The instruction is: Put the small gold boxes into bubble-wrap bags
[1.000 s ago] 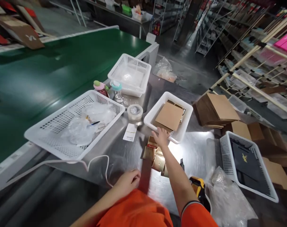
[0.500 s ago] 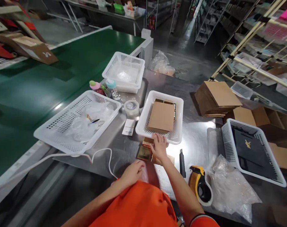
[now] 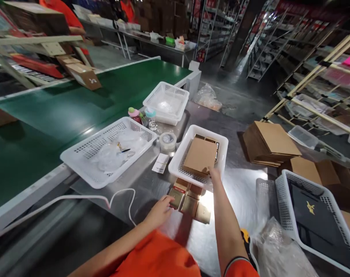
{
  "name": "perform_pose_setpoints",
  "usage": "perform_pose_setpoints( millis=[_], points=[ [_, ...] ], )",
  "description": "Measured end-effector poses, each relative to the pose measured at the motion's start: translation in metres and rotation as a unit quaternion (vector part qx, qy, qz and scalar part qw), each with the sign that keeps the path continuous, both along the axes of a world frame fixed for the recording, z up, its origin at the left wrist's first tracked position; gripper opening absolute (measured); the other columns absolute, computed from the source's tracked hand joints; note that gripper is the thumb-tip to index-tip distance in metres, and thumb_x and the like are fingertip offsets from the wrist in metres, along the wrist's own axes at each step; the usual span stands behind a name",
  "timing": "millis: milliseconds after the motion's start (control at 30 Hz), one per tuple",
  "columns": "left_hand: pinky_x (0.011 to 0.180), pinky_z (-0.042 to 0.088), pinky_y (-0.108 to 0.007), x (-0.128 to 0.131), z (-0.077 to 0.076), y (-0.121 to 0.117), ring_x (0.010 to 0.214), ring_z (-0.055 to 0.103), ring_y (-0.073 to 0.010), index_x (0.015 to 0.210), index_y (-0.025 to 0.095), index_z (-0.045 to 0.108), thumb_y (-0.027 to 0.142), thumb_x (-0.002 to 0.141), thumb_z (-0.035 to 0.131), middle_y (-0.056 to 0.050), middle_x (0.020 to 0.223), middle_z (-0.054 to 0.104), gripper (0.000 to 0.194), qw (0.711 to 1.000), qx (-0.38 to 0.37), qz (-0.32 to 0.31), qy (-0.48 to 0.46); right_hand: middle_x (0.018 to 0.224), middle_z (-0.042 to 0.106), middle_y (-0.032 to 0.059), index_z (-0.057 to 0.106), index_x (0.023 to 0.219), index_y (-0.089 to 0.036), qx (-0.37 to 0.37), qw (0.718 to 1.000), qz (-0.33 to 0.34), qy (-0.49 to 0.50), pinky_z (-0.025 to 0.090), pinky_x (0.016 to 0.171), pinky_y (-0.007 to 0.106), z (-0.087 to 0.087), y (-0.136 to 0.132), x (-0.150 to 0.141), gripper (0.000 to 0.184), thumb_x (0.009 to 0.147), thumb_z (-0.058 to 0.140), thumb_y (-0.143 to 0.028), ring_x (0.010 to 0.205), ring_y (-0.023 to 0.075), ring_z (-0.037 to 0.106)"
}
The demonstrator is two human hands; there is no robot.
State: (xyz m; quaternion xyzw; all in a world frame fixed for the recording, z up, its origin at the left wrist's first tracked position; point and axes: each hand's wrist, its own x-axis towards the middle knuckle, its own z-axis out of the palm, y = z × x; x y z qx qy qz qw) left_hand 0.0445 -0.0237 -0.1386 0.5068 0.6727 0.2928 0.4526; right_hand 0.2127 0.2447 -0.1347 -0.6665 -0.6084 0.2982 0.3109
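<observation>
My right hand [image 3: 214, 175] reaches into the near corner of a white basket [image 3: 221, 138]. Its fingers touch the brown cardboard piece [image 3: 200, 156] that lies on top inside; the fingertips are partly hidden. My left hand [image 3: 160, 207] rests on the steel table with its fingers on the left edge of several gold and brown flat box pieces [image 3: 189, 198] laid out just below the basket. The fingers are loosely curled and hold nothing that I can see.
A large white basket [image 3: 77, 159] with clear bags stands to the left, a smaller one [image 3: 167, 102] behind it. Tape roll [image 3: 167, 140], two bottles [image 3: 134, 114], a white cable [image 3: 77, 197]. To the right are stacked cardboard [image 3: 270, 142] and a basket [image 3: 281, 184] holding black items. Green conveyor [image 3: 48, 123].
My right hand moved up from the gold pieces into the basket and onto the cardboard. My left hand slid forward to the gold pieces. The camera tilted up.
</observation>
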Motion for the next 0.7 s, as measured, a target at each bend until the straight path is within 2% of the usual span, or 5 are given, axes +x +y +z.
perform_pose_setpoints(
  millis=[200, 300, 433, 567, 700],
  points=[
    [0.078, 0.052, -0.030, -0.007, 0.005, 0.002, 0.087, 0.062, -0.0171, 0.103, 0.017, 0.060, 0.017, 0.082, 0.047, -0.009, 0.110, 0.061, 0.025, 1.000, 0.023, 0.014, -0.009, 0.125, 0.060, 0.0202, 0.055, 0.125, -0.010, 0.078, 0.995, 0.056, 0.001, 0.043, 0.097, 0.041, 0.012, -0.023, -0.039, 0.048, 0.090, 0.042, -0.040, 0.118, 0.0285, 0.054],
    [0.081, 0.054, -0.032, -0.005, 0.003, 0.026, 0.090, 0.063, -0.0177, 0.110, 0.018, 0.058, 0.019, 0.083, 0.047, -0.009, 0.113, 0.059, 0.029, 0.996, 0.067, 0.058, -0.011, 0.142, 0.052, 0.0105, 0.051, 0.134, -0.019, 0.105, 0.970, 0.218, 0.009, 0.036, 0.107, 0.034, 0.012, -0.037, -0.080, 0.049, 0.091, 0.048, -0.041, 0.132, 0.0203, 0.045],
    [0.095, 0.050, -0.038, -0.007, 0.000, 0.087, 0.112, 0.059, -0.0234, 0.132, 0.015, 0.044, 0.016, 0.084, 0.048, -0.016, 0.132, 0.051, 0.048, 0.980, 0.131, 0.152, 0.014, 0.122, 0.068, 0.0054, 0.066, 0.118, -0.022, 0.072, 0.912, 0.404, -0.018, 0.045, 0.098, 0.031, -0.003, -0.043, -0.111, 0.037, 0.096, 0.040, -0.037, 0.116, 0.0176, 0.059],
    [0.106, 0.042, -0.041, -0.014, -0.002, 0.150, 0.121, 0.055, -0.0274, 0.136, 0.011, 0.043, 0.011, 0.082, 0.052, -0.019, 0.132, 0.054, 0.055, 0.985, 0.096, 0.133, 0.050, 0.118, 0.069, 0.0102, 0.063, 0.119, -0.018, 0.040, 0.933, 0.345, -0.094, 0.047, 0.094, 0.034, -0.020, -0.037, -0.087, 0.038, 0.098, 0.034, -0.028, 0.108, 0.0195, 0.063],
    [0.110, 0.036, -0.041, -0.013, -0.007, 0.188, 0.130, 0.047, -0.0291, 0.138, 0.012, 0.041, 0.007, 0.076, 0.058, -0.019, 0.139, 0.050, 0.064, 0.988, 0.082, 0.119, 0.052, 0.147, 0.042, 0.0244, 0.049, 0.134, -0.010, 0.034, 0.945, 0.253, -0.205, 0.029, 0.108, 0.055, -0.027, -0.019, -0.042, 0.046, 0.089, 0.049, -0.018, 0.136, 0.0348, 0.038]
  ],
)
